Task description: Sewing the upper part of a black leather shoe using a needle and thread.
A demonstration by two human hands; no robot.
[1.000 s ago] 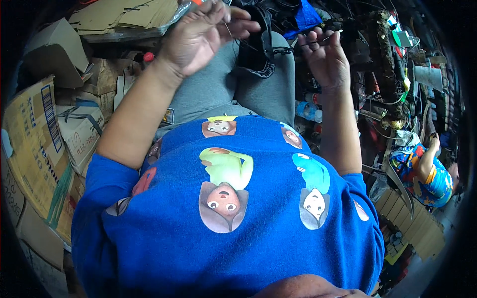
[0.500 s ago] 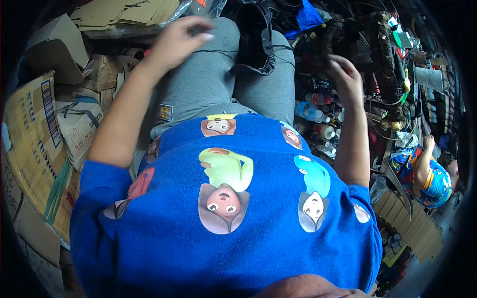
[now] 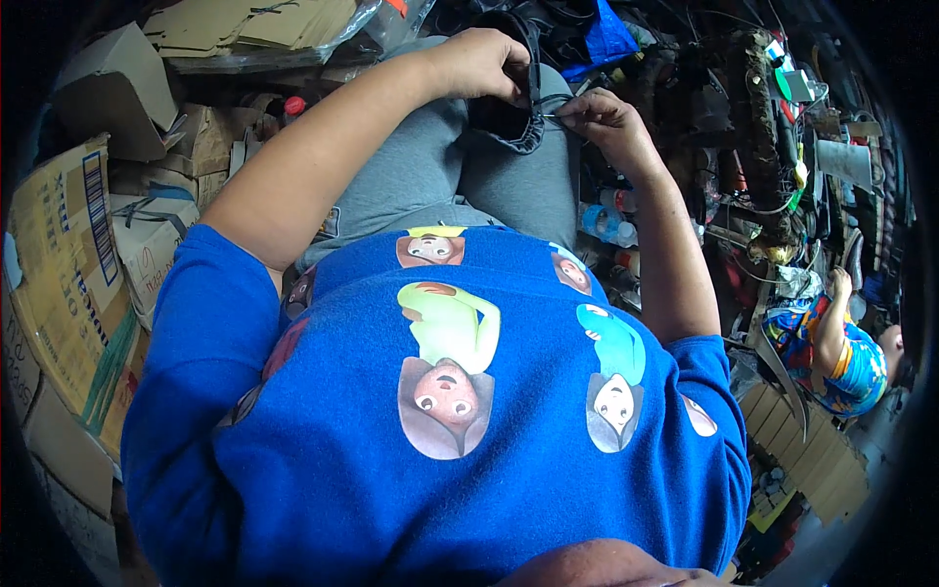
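A black shoe upper with a gathered, stitched-looking rim rests between my grey-trousered thighs. My left hand reaches over it from the left, fingers curled onto its edge. At the right side of that rim, my right hand pinches a thin metal needle-like tool, its point against the upper's edge. Whether it is a needle or an awl is too small to tell. Dark thread shows near the pinching fingers. The palm and thumb of my left hand are partly hidden.
Cardboard boxes crowd the left, with flat cardboard sheets at the far left. Plastic bottles lie beside my right leg. Another person in a colourful shirt is at the right, near a slatted wooden surface.
Both hands have come inward to the shoe upper. My left hand moved right onto its edge, and my right hand moved left with the thin tool to its rim.
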